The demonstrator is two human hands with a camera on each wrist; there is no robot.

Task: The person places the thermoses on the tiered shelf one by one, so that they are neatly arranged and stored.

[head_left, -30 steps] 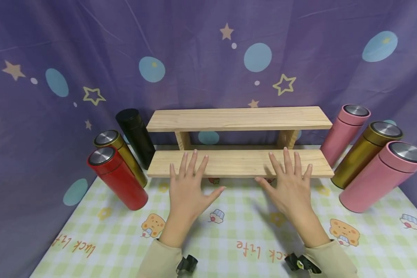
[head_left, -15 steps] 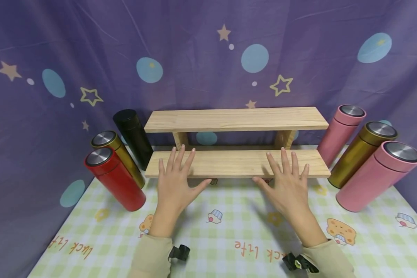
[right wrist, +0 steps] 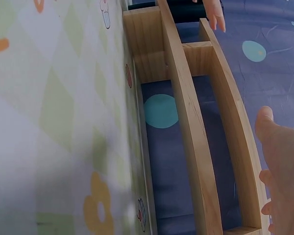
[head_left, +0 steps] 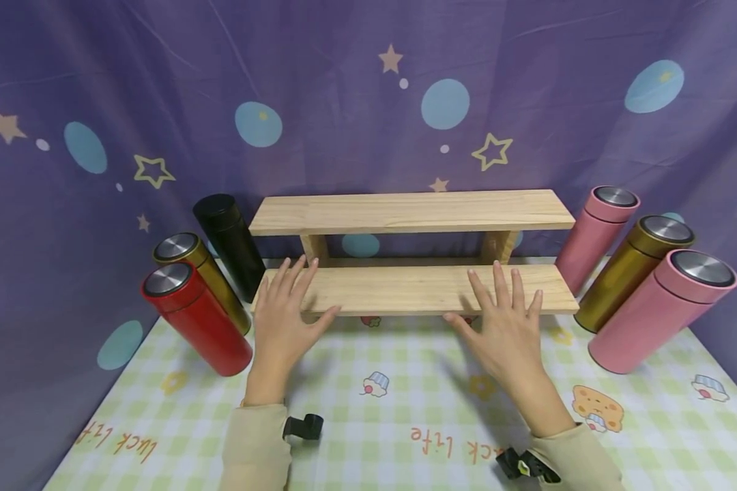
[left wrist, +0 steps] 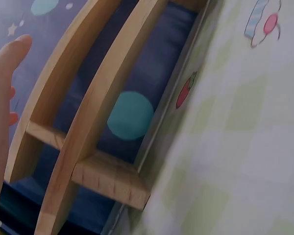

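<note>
A two-tier wooden shelf [head_left: 405, 290] stands at the back of the table. Over the left end of its lower board, my left hand [head_left: 279, 320] is spread, fingers straight and thumb out to the side. My right hand [head_left: 505, 334] is spread likewise at the lower board's right part. Both hands hold nothing. In the left wrist view the thumb [left wrist: 12, 54] appears beside the boards, and the right wrist view has the right hand [right wrist: 286, 166] apart from the wood. Just left of the left hand stand a red thermos bottle [head_left: 203, 324], a gold one [head_left: 218, 279] and a black one [head_left: 230, 242].
Right of the shelf are a near pink thermos [head_left: 654, 317], a gold thermos [head_left: 626, 279] and a far pink thermos [head_left: 592, 239]. A checked cloth [head_left: 368, 423] with printed cakes covers the table. Behind hangs a purple curtain [head_left: 344, 54] with stars.
My left hand has moved leftward along the lower board to its left end. The right hand has stayed nearly in place. The bottles and shelf stand as before; the view has shifted slightly.
</note>
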